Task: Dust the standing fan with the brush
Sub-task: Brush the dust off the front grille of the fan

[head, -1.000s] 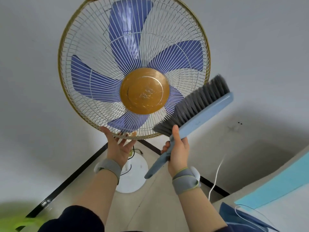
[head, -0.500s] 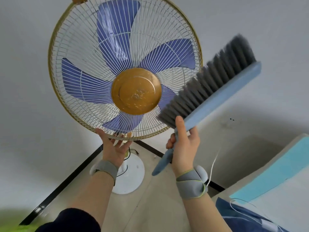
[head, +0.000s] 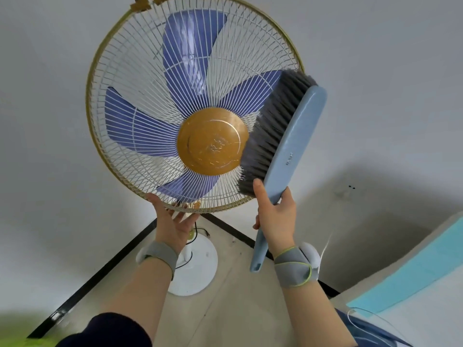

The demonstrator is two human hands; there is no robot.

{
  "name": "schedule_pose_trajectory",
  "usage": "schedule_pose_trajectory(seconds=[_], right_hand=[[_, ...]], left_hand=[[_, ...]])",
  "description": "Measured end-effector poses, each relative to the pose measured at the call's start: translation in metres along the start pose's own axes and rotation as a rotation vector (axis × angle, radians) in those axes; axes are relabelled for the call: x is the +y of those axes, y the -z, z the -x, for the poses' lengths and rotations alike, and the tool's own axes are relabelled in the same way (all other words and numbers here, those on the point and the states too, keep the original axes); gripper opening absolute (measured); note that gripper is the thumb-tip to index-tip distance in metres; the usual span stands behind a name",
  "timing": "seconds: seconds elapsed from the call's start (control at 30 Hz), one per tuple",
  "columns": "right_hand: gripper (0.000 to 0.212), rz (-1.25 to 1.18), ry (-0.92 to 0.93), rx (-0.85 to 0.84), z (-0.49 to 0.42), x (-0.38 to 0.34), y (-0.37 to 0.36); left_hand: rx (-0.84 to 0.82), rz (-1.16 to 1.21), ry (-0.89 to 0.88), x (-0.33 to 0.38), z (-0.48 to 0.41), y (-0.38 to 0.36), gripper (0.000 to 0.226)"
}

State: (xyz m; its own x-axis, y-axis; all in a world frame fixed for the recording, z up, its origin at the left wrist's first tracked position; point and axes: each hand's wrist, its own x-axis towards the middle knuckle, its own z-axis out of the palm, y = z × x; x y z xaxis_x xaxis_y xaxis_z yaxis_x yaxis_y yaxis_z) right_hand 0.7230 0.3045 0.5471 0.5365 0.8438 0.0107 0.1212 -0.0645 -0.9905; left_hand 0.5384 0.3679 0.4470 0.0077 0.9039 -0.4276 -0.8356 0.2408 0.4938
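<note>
The standing fan (head: 150, 71) fills the upper middle of the view, with a white wire grille, gold rim, purple-blue blades and a gold hub (head: 213, 141). My left hand (head: 172, 221) holds the bottom edge of the grille from below, fingers spread against the rim. In my right hand (head: 275, 216) is the light blue brush (head: 293, 146), gripped by its handle. The brush's grey bristles (head: 270, 126) lie against the right side of the grille, beside the hub.
The fan's round white base (head: 200, 269) stands on the beige floor in a corner of white walls with black skirting. A white cable (head: 325, 246) hangs at the right. A surface with a light blue sheet (head: 413, 269) sits at the lower right.
My right hand has swung the brush left and turned it more upright, from beside the fan's right edge onto the grille. My left hand has kept its hold on the bottom rim.
</note>
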Motion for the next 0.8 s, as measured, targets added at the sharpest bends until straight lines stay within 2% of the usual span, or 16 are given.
schedule_pose_trajectory(seconds=[0.17,0.47,0.57,0.7,0.8], right_hand=[[0.038,-0.036,-0.057,0.031,0.000,0.008,0.003],[0.041,-0.118,-0.269,0.059,0.003,0.028,0.009],[0.041,-0.166,-0.305,0.125,0.004,0.027,0.013],[0.035,-0.341,-0.304,0.264,0.014,0.020,0.011],[0.035,-0.543,-0.243,0.209,0.026,0.010,0.002]], left_hand=[[-0.023,-0.075,-0.025,-0.003,0.004,-0.002,0.095],[-0.010,-0.104,-0.018,-0.003,0.009,-0.003,0.096],[-0.021,-0.104,-0.012,-0.002,0.012,-0.001,0.099],[-0.030,-0.146,-0.039,-0.004,0.014,0.001,0.096],[-0.034,-0.164,-0.062,-0.006,0.017,-0.001,0.090]])
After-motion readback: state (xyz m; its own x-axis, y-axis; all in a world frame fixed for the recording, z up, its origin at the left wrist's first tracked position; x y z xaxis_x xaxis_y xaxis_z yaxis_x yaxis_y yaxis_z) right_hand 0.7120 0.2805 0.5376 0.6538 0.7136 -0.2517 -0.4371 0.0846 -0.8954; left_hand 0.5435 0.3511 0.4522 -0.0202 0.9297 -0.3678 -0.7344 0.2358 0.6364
